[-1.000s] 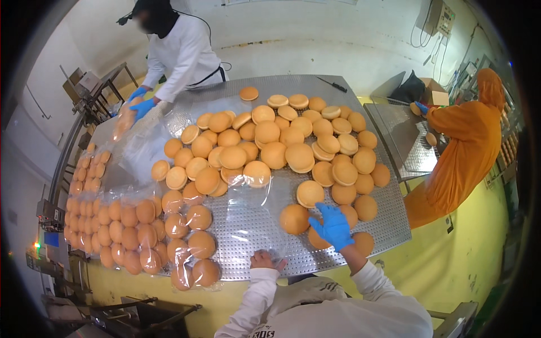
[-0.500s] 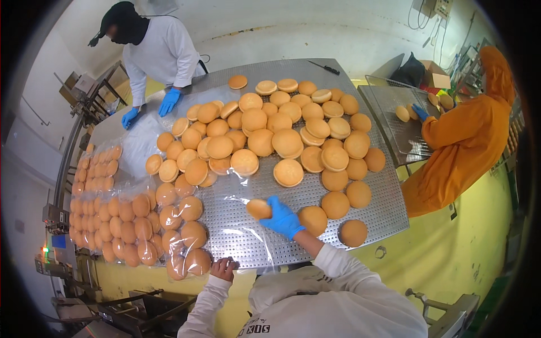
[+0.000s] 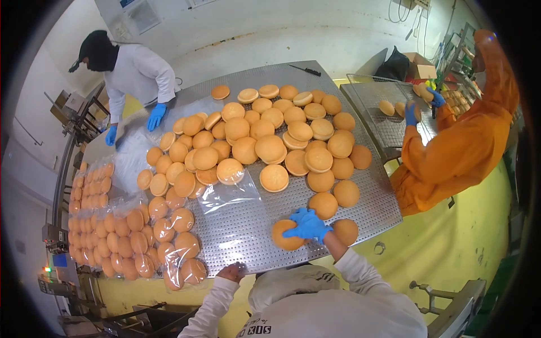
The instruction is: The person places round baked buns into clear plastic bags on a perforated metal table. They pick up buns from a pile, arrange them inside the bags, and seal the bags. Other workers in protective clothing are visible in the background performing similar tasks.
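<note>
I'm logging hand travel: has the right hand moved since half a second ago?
Yes: the right hand has shifted rightward, nearer the right corner of the metal table, and is now at a bun near the front edge.

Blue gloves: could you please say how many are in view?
5 gloves: one on the right hand, two on the coworker at upper left, two on the coworker in orange at right.

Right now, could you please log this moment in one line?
right hand: gloved, touching bun; clear plastic: on table; left hand: bare, at table edge
</note>
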Demonstrator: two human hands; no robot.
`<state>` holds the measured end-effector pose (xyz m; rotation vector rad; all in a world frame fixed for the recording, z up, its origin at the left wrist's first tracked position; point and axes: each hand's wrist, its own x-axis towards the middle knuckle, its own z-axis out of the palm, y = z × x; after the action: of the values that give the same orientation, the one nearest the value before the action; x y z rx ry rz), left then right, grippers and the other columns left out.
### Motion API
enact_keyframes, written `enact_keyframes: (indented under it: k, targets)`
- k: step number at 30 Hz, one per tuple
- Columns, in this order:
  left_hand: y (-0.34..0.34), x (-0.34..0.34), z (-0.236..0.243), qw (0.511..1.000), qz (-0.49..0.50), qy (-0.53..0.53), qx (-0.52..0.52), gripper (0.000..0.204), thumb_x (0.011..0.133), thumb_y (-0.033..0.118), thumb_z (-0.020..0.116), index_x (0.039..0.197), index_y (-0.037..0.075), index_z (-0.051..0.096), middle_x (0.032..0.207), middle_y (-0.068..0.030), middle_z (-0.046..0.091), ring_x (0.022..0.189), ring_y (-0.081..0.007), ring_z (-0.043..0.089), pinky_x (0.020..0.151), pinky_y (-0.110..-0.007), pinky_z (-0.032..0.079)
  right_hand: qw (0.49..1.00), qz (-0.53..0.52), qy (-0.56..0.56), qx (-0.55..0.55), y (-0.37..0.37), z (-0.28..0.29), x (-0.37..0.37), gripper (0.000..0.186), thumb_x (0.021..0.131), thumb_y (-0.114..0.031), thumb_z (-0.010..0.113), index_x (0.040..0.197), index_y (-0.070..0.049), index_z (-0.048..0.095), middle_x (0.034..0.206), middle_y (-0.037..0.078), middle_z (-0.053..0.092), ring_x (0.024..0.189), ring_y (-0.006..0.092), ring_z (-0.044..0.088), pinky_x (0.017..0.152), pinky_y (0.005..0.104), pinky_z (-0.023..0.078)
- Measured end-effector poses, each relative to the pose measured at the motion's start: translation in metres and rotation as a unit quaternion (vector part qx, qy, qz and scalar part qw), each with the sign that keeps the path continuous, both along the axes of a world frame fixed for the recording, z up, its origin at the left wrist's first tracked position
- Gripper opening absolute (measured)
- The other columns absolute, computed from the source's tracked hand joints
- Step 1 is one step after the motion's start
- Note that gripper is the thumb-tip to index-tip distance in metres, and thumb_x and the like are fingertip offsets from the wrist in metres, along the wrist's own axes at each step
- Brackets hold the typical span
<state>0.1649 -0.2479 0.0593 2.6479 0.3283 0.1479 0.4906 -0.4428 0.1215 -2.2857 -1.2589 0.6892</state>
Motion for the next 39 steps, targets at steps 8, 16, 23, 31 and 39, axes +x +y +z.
enact_keyframes:
  k: [8,16,23,31,39]
  targets:
    - [-0.023,0.020,-0.003,0.986,0.035,0.151,-0.061,0.025,0.081,0.027,0.060,0.096,0.007,0.057,0.091,-0.0152,0.061,0.082,-0.0354,0.059,0.069,-0.046,0.049,0.990,0.072,-0.091,0.079,-0.009,0.070,-0.074,0.054,0.065,-0.048,0.069,0.103,-0.009,0.065,0.116,0.022,0.052,0.099,0.0378,0.049,0.090,0.0414,0.042]
    - [-0.070,0.045,-0.015,0.982,0.080,0.126,-0.116,0.015,0.081,0.019,0.057,0.086,0.006,0.062,0.086,-0.0168,0.060,0.079,-0.0338,0.058,0.068,-0.041,0.048,0.882,-0.091,0.429,0.171,-0.050,0.051,-0.037,0.054,0.074,-0.030,0.071,0.118,-0.004,0.054,0.117,0.013,0.056,0.110,0.0255,0.052,0.095,0.0354,0.041]
    - [-0.100,0.128,0.023,0.896,0.260,0.238,-0.271,0.021,0.087,0.022,0.052,0.087,0.002,0.060,0.088,-0.0196,0.059,0.082,-0.0362,0.058,0.070,-0.043,0.048,0.583,-0.183,0.768,0.191,-0.046,-0.019,-0.059,0.052,0.086,-0.031,0.057,0.128,-0.003,0.046,0.124,0.012,0.054,0.109,0.0237,0.055,0.096,0.0384,0.043]
    - [-0.091,0.131,0.075,0.951,0.222,-0.119,-0.179,0.021,0.089,0.021,0.049,0.086,0.003,0.059,0.082,-0.0192,0.057,0.076,-0.0365,0.056,0.067,-0.044,0.046,0.607,-0.245,0.744,0.137,-0.017,-0.013,-0.048,0.052,0.089,-0.038,0.053,0.127,-0.003,0.046,0.121,0.012,0.055,0.109,0.0243,0.056,0.095,0.0395,0.044]
    - [-0.060,0.143,0.083,0.936,0.218,-0.242,-0.131,0.018,0.086,0.017,0.052,0.078,0.001,0.054,0.082,-0.0203,0.055,0.075,-0.0382,0.054,0.066,-0.043,0.045,0.604,-0.181,0.752,0.191,-0.023,0.004,-0.043,0.052,0.086,-0.035,0.054,0.126,-0.003,0.047,0.123,0.012,0.055,0.113,0.0257,0.053,0.097,0.0403,0.042]
